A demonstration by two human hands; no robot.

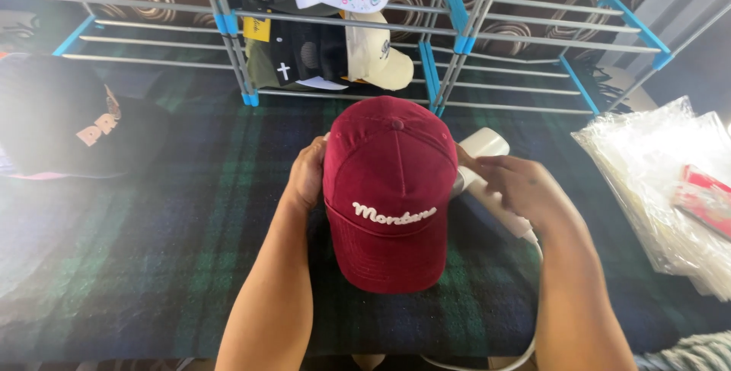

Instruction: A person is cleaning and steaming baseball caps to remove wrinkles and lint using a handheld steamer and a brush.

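My left hand (307, 175) grips the maroon cap (388, 188) steady; my right hand (518, 188) clasps the white steamer (487, 177) beside it.

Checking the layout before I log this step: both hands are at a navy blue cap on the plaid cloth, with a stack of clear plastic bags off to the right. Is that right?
Not quite: the cap is dark red, not navy blue. The head view shows the left hand and right hand at its sides on the plaid cloth, with the stack of clear plastic bags off to the right.
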